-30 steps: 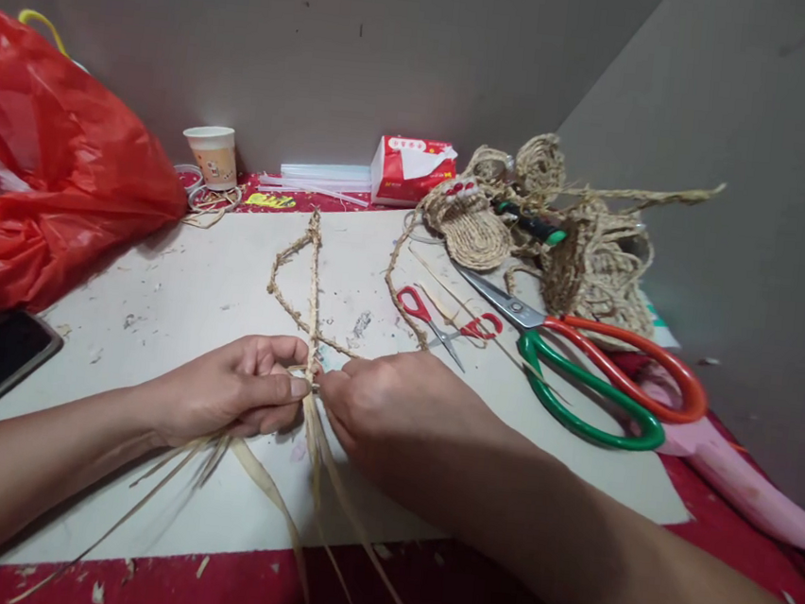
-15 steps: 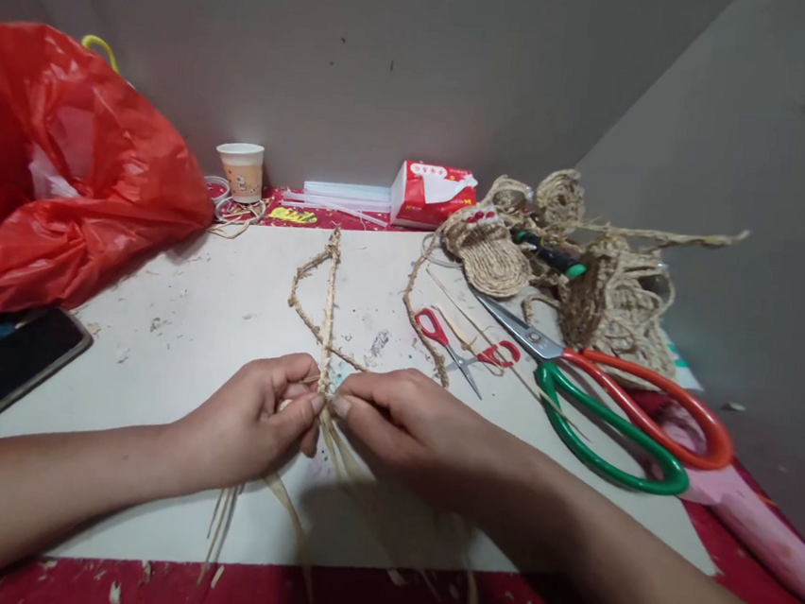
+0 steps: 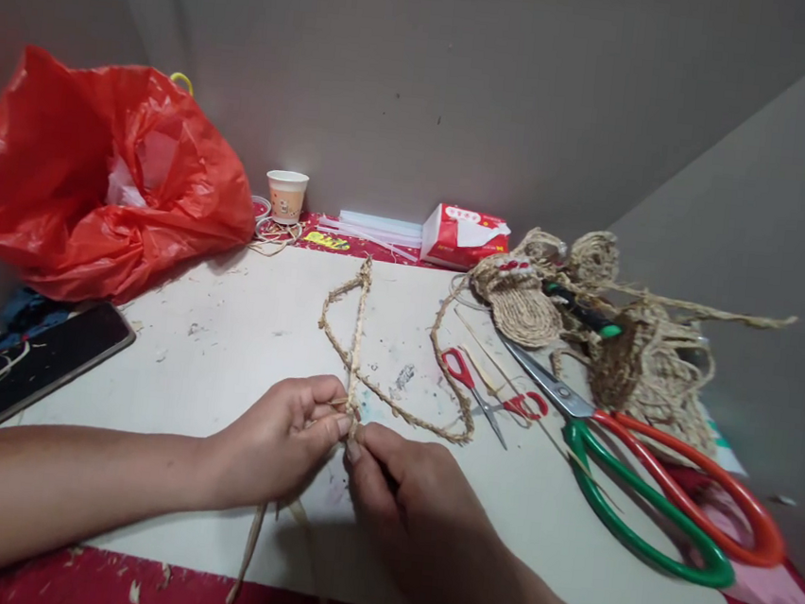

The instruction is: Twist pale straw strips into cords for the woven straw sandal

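Together, left hand and right hand angled inward, each grip pinching the braided cord.

The red tissue pack bears lettering too small to read.

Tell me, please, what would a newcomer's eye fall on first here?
Probably the puffy red bag on the left, then the big scissors at the right, with orange and green handles. In the middle, the left hand and right hand pinch a straw cord.
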Demonstrator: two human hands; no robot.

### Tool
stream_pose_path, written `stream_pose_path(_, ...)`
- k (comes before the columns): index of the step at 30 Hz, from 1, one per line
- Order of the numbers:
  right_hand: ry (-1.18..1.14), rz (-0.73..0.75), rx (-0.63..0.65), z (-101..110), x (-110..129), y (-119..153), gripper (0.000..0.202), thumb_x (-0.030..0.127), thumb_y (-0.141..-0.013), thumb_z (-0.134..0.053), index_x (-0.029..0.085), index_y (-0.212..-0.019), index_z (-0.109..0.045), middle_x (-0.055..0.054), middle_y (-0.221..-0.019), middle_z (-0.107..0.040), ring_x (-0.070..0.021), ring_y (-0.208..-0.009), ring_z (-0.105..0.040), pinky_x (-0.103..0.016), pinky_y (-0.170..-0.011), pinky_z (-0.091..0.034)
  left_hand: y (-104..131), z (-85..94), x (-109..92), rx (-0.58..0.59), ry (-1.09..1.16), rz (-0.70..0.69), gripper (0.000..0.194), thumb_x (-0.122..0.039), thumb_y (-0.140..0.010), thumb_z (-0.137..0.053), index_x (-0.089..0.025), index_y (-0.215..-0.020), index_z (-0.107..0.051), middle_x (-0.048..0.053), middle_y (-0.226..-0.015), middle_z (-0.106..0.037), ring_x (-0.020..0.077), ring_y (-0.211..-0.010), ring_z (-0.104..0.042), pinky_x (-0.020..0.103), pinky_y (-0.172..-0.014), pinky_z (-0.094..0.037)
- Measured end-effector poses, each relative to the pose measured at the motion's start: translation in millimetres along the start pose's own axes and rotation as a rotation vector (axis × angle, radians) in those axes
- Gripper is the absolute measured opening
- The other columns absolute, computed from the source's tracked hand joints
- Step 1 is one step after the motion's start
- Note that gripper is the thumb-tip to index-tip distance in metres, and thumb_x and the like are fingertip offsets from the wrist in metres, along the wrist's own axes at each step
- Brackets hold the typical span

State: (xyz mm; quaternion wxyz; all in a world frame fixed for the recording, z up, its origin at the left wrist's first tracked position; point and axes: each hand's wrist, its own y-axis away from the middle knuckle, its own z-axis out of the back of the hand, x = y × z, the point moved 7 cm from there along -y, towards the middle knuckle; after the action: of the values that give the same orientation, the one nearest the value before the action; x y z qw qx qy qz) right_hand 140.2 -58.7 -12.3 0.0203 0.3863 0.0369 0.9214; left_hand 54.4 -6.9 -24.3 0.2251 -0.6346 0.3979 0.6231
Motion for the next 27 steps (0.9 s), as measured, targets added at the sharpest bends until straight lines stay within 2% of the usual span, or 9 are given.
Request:
stream_pose_path(6, 0.323, 0.223, -0.151, -0.7, 12.0, 7.6, 0.022, 0.014, -0.087, -0.039, 0.017, -0.074, -0.057, -0.003, -0.057, -0.061, -0.0127, -0.045, -0.052, -0.024, -0.047, -0.03, 0.8, 1.1, 3.1, 0.019, -0.068, 0.016, 0.022, -0.033, -0.089, -0.046, -0.016, -0.076, -0.048, -0.001, -0.068, -0.053, 0.0088, -0.062, -0.047, 0.024, -0.061, -0.036)
stream_pose_path(9, 0.461, 0.306, -0.22, -2.5, 19.2, 11.4, 0.021, 0.013, -0.086, -0.04, 0.016, -0.074, -0.057, -0.004, -0.057, -0.062, -0.0123, -0.041, -0.05, -0.025, -0.045, -0.028, -0.3, -1.7, 4.2, 0.023, 0.027, 0.033, 0.022, -0.034, -0.087, -0.05, -0.016, -0.076, -0.047, -0.001, -0.066, -0.056, 0.0084, -0.061, -0.05, 0.023, -0.061, -0.037)
stream_pose_path(14, 0.523, 0.275, -0.159, -8.9, 27.8, 9.0, 0.023, 0.013, -0.087, -0.039, 0.016, -0.072, -0.057, -0.006, -0.057, -0.063, -0.0143, -0.043, -0.054, -0.026, -0.045, -0.028, -0.1, -0.2, 4.8, -0.076, 0.153, 0.079, 0.023, -0.032, -0.08, -0.061, -0.015, -0.074, -0.046, -0.003, -0.057, -0.056, 0.0054, -0.05, -0.048, 0.019, -0.052, -0.034)
stream_pose_path(18, 0.406, 0.215, 0.04, -8.1, 34.3, 12.1, 0.019, 0.025, -0.087, -0.045, 0.016, -0.078, -0.059, -0.007, -0.064, -0.067, -0.0167, -0.048, -0.057, -0.026, -0.046, -0.03, 3.2, 1.2, 4.0, -0.103, 0.2, 0.135, 0.026, -0.035, -0.076, -0.064, -0.016, -0.076, -0.046, 0.0, -0.061, -0.062, 0.0089, -0.048, -0.054, 0.02, -0.048, -0.037)
stream_pose_path(20, 0.283, 0.215, 0.098, 1.3, 37.0, 16.5, 0.023, 0.034, -0.086, -0.05, 0.019, -0.07, -0.057, -0.003, -0.058, -0.064, -0.0138, -0.045, -0.052, -0.025, -0.045, -0.03, 3.6, 3.2, 1.1, -0.101, 0.216, 0.12, 0.026, -0.034, -0.076, -0.065, -0.016, -0.076, -0.047, 0.001, -0.063, -0.064, 0.0097, -0.052, -0.057, 0.021, -0.052, -0.041)
stream_pose_path(21, 0.219, 0.21, 0.063, 11.0, 37.0, 17.6, 0.027, 0.036, -0.086, -0.05, 0.019, -0.066, -0.055, -0.001, -0.055, -0.061, -0.0125, -0.044, -0.049, -0.025, -0.045, -0.03, 3.3, 4.5, -0.8, -0.096, 0.218, 0.101, 0.026, -0.033, -0.076, -0.066, -0.015, -0.076, -0.047, 0.002, -0.063, -0.064, 0.0098, -0.054, -0.057, 0.022, -0.055, -0.042)
stream_pose_path(23, 0.095, 0.152, -0.128, 36.9, 30.8, 17.1, 0.032, 0.036, -0.089, -0.046, 0.02, -0.061, -0.051, 0.0, -0.053, -0.057, -0.0118, -0.047, -0.047, -0.024, -0.049, -0.033, 2.2, 5.2, -3.6, -0.057, 0.221, 0.075, 0.024, -0.032, -0.078, -0.065, -0.014, -0.076, -0.049, 0.002, -0.062, -0.064, 0.0099, -0.057, -0.057, 0.023, -0.059, -0.041)
stream_pose_path(25, -0.077, 0.038, -0.283, 52.8, 16.7, 13.9, 0.025, 0.036, -0.09, -0.045, 0.02, -0.073, -0.055, -0.002, -0.064, -0.06, -0.0139, -0.057, -0.052, -0.025, -0.056, -0.038, 0.7, 4.7, -4.7, -0.008, 0.217, 0.069, 0.022, -0.032, -0.08, -0.063, -0.014, -0.077, -0.05, 0.004, -0.065, -0.066, 0.0103, -0.059, -0.057, 0.023, -0.061, -0.04)
stream_pose_path(27, -0.34, -0.058, -0.223, 43.9, 3.9, 5.3, 0.02, 0.038, -0.089, -0.048, 0.02, -0.092, -0.056, -0.003, -0.076, -0.062, -0.0158, -0.071, -0.057, -0.025, -0.065, -0.042, -0.7, 4.3, -5.3, 0.024, 0.228, 0.062, 0.022, -0.031, -0.081, -0.063, -0.013, -0.077, -0.051, 0.005, -0.067, -0.066, 0.0107, -0.062, -0.058, 0.023, -0.063, -0.04)
